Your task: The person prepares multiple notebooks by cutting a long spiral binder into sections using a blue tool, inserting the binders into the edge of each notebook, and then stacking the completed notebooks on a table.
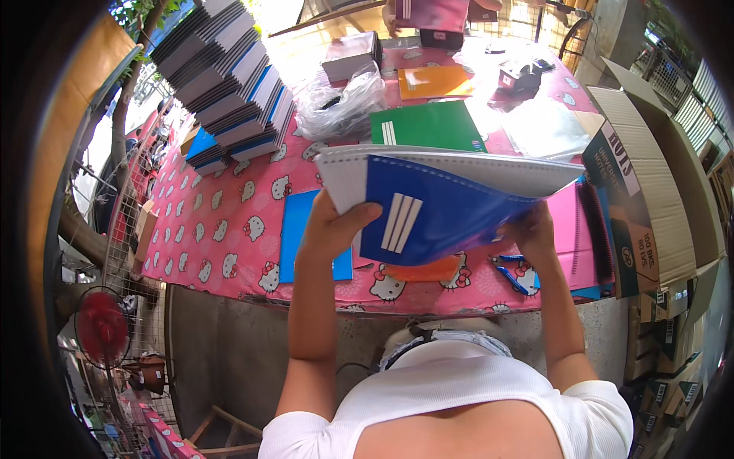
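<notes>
Between my two hands, above the table, is an unbound notebook [451, 214] with a blue cover and punched holes along its upper edge. White pages fan out behind that cover. My left hand [336, 229] is closed on its left side, thumb lying on the front. At the right end my right hand [533, 233] grips the lower corner, its fingers partly hidden. Just below the right hand lie blue-handled pliers [514, 275] on the table. Under the notebook are a light blue cover [298, 237] and an orange piece [424, 269]; a green cover [428, 125] lies beyond it.
Tall notebook stacks [229, 84] lean at the far left of the pink tablecloth [206, 222]. A plastic bag [344, 103] and an orange cover [436, 82] lie farther back. At right are black coils [592, 229] and an open cardboard box [642, 191]. Another person handles a purple cover [432, 14].
</notes>
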`<state>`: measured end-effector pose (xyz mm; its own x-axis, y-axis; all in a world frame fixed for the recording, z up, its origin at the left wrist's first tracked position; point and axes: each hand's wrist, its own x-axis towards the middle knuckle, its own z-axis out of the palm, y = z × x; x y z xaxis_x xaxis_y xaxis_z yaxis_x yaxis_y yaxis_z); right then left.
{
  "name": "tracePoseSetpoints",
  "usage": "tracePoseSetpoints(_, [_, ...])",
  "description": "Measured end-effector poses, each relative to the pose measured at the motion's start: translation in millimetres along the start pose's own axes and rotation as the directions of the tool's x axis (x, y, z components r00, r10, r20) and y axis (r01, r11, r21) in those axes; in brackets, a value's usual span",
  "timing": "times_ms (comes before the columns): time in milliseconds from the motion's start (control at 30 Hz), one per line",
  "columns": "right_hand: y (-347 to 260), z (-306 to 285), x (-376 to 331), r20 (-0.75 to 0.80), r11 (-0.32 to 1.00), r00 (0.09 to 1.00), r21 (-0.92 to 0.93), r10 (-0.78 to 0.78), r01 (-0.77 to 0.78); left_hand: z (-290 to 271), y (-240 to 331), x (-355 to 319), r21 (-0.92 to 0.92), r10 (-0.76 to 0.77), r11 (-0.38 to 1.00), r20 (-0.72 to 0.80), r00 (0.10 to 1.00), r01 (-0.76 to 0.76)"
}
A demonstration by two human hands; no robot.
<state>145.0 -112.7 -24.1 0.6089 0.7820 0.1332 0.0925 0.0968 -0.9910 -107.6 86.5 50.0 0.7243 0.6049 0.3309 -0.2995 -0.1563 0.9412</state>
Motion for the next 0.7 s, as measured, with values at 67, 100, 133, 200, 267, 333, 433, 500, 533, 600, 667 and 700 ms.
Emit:
tracePoseSetpoints(67, [19,1,-11,-0.065,0.946,0.955,0.133,-0.288,0.294,-1,8,-10,0.14,0.038,0.99,-0.081,0.996,-0.026])
tracePoseSetpoints(100, [27,8,-17,-0.087,0.957,0.964,0.128,-0.25,0.26,-5,1,-15,0.27,0.04,0.963,-0.158,0.987,0.004])
tracePoseSetpoints(133, [33,15,-22,-0.109,0.968,0.971,0.117,-0.211,0.223,-7,-8,-19,0.243,0.04,0.97,-0.179,0.983,0.005])
tracePoseSetpoints(200, [52,14,-24,-0.108,0.965,0.962,0.058,-0.249,0.256,-8,-27,-25,0.189,0.04,0.982,-0.224,0.974,0.004])
tracePoseSetpoints(267, [70,6,-21,-0.058,0.915,0.914,-0.026,-0.402,0.402,-5,-35,-28,0.063,0.083,0.995,-0.198,0.977,-0.071])
tracePoseSetpoints(333, [56,8,-19,-0.033,0.906,0.907,0.049,-0.419,0.421,-7,-38,-35,0.034,0.117,0.993,-0.233,0.965,-0.112])
tracePoseSetpoints(433, [29,9,-14,-0.003,0.928,0.928,0.009,-0.372,0.372,-6,-25,-38,0.056,0.098,0.995,-0.404,0.91,-0.083])
tracePoseSetpoints(500, [39,7,-14,-0.006,0.942,0.944,0.056,-0.33,0.33,-4,-22,-37,0.098,0.172,0.984,-0.33,0.928,-0.148])
tracePoseSetpoints(533, [42,7,-14,-0.008,0.947,0.951,0.078,-0.31,0.31,-3,-21,-36,0.116,0.21,0.976,-0.29,0.934,-0.184])
tracePoseSetpoints(600, [45,13,-22,-0.023,0.952,0.959,0.121,-0.281,0.282,-3,-29,-44,0.138,0.153,0.984,-0.324,0.934,-0.113])
tracePoseSetpoints(667, [52,17,-28,-0.012,0.96,0.968,0.123,-0.252,0.252,-8,-38,-49,0.139,0.133,0.986,-0.308,0.942,-0.093])
tracePoseSetpoints(700, [65,15,-30,0.0,0.967,0.971,0.098,-0.238,0.237,-12,-42,-48,0.124,0.14,0.986,-0.27,0.953,-0.11])
